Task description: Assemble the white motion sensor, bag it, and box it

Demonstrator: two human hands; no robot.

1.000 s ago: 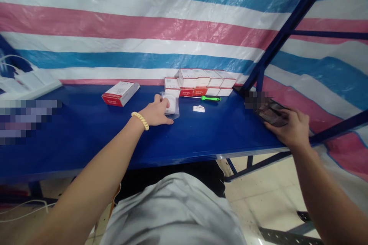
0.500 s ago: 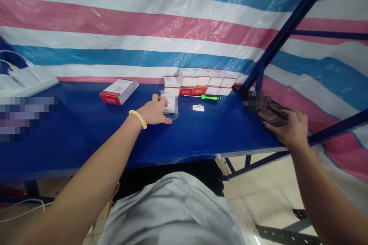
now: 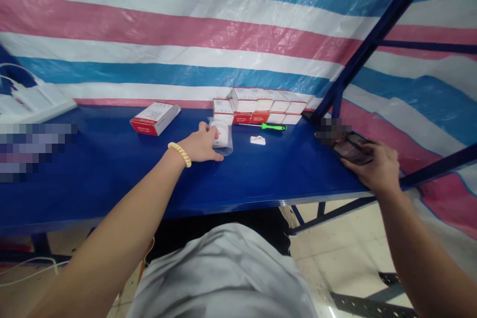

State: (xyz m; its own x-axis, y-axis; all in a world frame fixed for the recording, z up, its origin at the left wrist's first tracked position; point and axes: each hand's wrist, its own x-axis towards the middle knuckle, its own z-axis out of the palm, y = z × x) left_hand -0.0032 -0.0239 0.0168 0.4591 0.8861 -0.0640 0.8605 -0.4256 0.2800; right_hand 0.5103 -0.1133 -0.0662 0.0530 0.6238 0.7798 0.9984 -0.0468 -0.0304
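Observation:
My left hand lies on the blue table with its fingers curled over the near edge of a clear plastic bag holding a white round part. A yellow bead bracelet circles that wrist. At the table's right end, my right hand holds a dark phone with the thumb across its screen. Between the two hands sit a small white clip-like piece and a green-handled screwdriver.
A row of several red-and-white boxes stands at the back edge. One longer red-and-white box lies to the left. White cabling and a power strip sit far left. A blue steel frame rises on the right. Striped tarpaulin backs everything.
None beyond a slight shift of the camera; both hands stay where they were.

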